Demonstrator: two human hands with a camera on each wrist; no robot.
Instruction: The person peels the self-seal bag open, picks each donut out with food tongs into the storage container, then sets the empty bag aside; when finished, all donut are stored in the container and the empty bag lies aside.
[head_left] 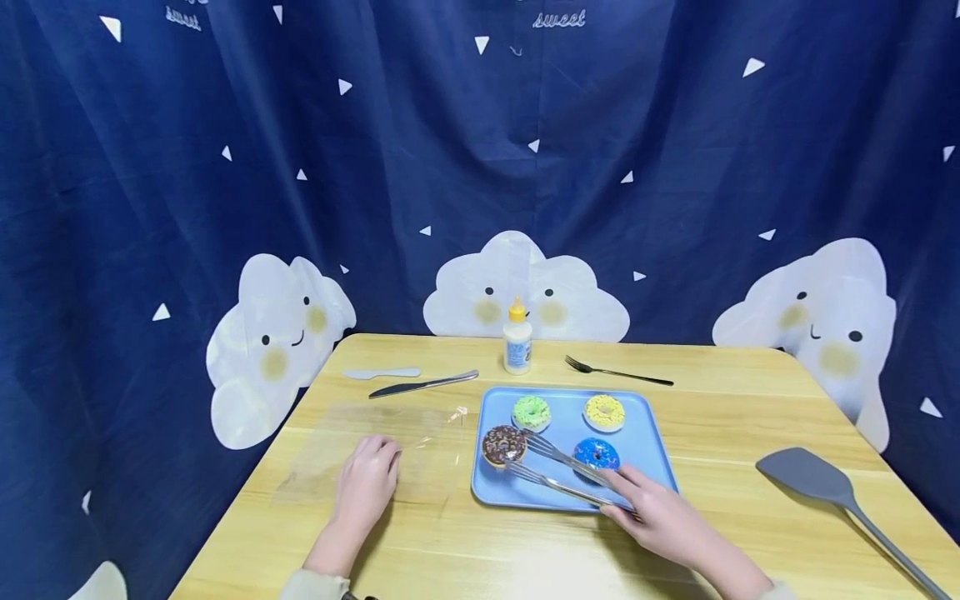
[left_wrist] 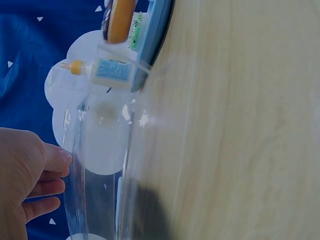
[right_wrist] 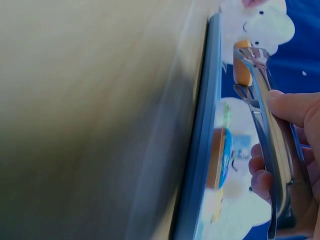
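Note:
In the head view my right hand (head_left: 663, 517) grips metal tongs (head_left: 558, 486) over the blue tray (head_left: 647, 442). Between the tong tips is a chocolate doughnut with sprinkles (head_left: 495, 448); the right wrist view shows this doughnut (right_wrist: 242, 70) raised off the tray. Green (head_left: 520, 412), yellow (head_left: 595, 410) and blue (head_left: 587, 452) doughnuts lie on the tray. Left of it, my left hand (head_left: 367, 479) is at a clear plastic bag (head_left: 427, 467) on the table. Thumb and fingers pinch the bag's edge in the left wrist view, where the film (left_wrist: 100, 200) stands raised.
A white glue bottle (head_left: 517, 346) with a yellow cap stands behind the tray. A white knife (head_left: 382, 373) and a dark knife (head_left: 423, 384) lie at the back left, a black fork (head_left: 618, 372) at the back right. A grey spatula (head_left: 810, 475) lies far right.

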